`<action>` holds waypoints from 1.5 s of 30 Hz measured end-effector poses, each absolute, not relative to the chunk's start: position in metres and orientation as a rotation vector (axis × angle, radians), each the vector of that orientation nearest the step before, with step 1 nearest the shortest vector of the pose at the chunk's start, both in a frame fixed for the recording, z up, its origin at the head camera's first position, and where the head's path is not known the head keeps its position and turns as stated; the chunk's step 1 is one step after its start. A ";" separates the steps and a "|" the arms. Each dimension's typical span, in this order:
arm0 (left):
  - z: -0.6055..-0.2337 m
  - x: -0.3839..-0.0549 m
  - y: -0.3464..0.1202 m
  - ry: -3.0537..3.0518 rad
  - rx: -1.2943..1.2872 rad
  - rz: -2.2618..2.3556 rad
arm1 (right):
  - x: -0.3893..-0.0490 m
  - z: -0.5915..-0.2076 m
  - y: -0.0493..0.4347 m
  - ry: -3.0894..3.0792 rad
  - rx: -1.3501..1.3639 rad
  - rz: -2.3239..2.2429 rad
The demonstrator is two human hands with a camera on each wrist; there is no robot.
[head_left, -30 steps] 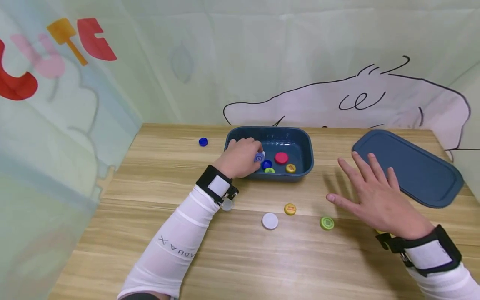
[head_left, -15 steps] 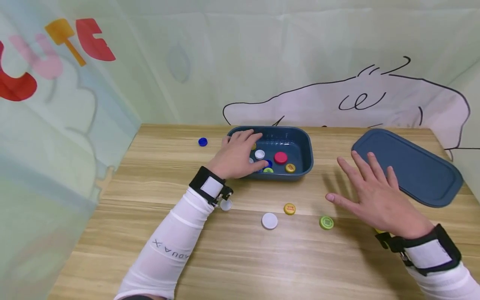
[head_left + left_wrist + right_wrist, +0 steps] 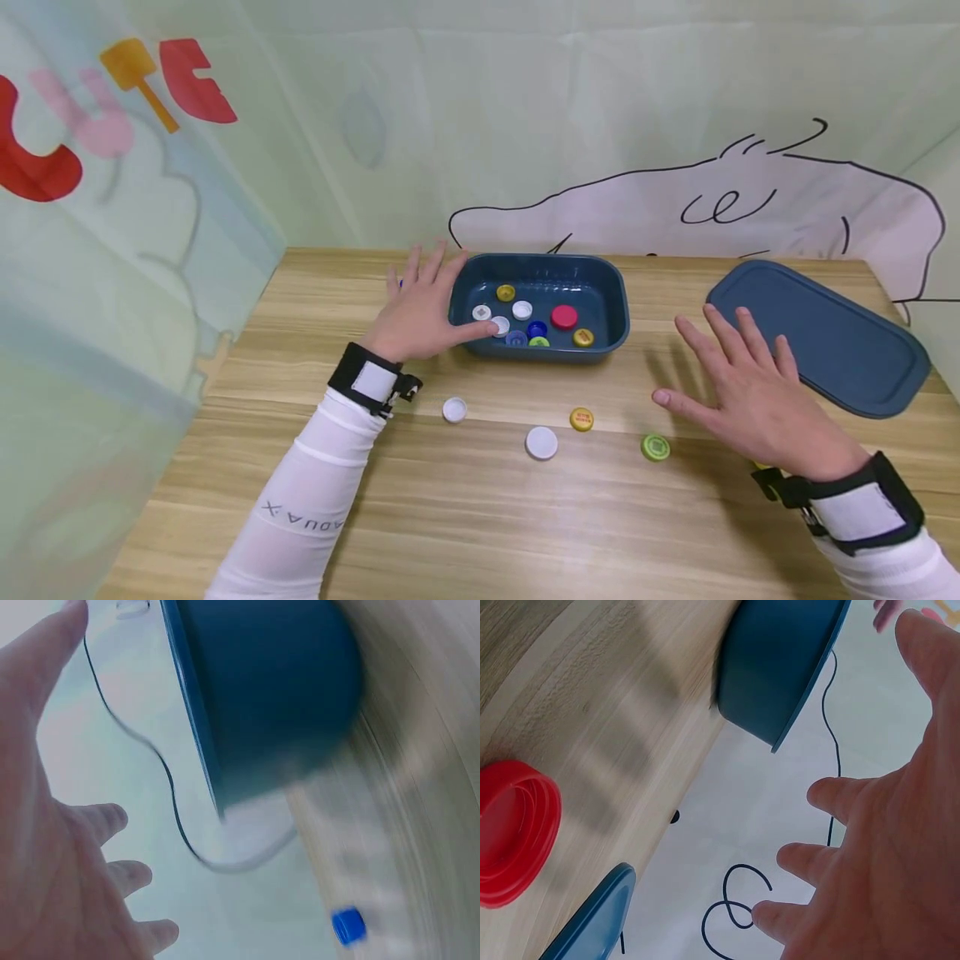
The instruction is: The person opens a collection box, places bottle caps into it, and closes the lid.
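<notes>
My left hand [image 3: 420,312] is spread over the left end of a dark blue container [image 3: 555,354], its thumb overlapping the rim. Nothing is held in it. Close to its fingers lies a blue bottle cap [image 3: 349,926], mostly hidden behind them in the head view. Inside the container are several bottle caps, among them a red cap [image 3: 564,317], a gold cap [image 3: 506,292] and a white cap [image 3: 522,310]. My right hand [image 3: 757,400], fingers spread, holds nothing and hovers near a green cap [image 3: 656,447]. A larger red cap [image 3: 517,832] shows only in the right wrist view.
A dark blue lid [image 3: 817,333] lies at the right back of the wooden table [image 3: 480,533]. Toward the front lie a small white cap [image 3: 454,409], a larger white cap [image 3: 542,443] and a yellow cap [image 3: 582,419]. A printed cloth [image 3: 600,100] hangs behind.
My left hand has let go of a cap inside the container, spread its fingers and moved left to the blue cap on the table. The right hand stays where it was.
</notes>
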State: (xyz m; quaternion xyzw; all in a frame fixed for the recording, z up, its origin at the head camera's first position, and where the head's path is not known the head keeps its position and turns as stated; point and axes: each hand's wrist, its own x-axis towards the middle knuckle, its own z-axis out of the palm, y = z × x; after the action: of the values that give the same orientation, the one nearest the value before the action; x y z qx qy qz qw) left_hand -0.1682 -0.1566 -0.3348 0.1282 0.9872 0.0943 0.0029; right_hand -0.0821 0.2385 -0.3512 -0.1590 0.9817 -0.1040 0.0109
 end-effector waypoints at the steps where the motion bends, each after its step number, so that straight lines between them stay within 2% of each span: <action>1: -0.336 -0.170 -0.163 3.094 0.373 0.304 | -0.082 -0.351 0.238 3.062 -0.497 -0.324; 12: -0.357 -0.185 -0.211 3.100 0.176 0.354 | -0.081 -0.350 0.237 3.056 -0.502 -0.337; 24: -0.381 -0.221 -0.214 3.146 0.178 0.316 | -0.080 -0.352 0.237 3.058 -0.493 -0.326; 29: -0.383 -0.231 -0.213 3.097 0.218 0.254 | -0.079 -0.351 0.237 3.066 -0.489 -0.317; 38: -0.385 -0.230 -0.216 3.045 0.198 0.257 | -0.078 -0.347 0.237 3.056 -0.474 -0.322; 45: -0.360 -0.227 -0.206 3.090 0.260 0.340 | -0.079 -0.346 0.238 3.058 -0.488 -0.322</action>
State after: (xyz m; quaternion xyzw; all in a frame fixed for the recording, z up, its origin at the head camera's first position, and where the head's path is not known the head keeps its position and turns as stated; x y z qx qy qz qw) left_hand -0.2274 -0.2058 -0.3597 0.0833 0.9905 0.1088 0.0108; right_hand -0.0789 0.2377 -0.3461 -0.1568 0.9821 -0.1036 0.0141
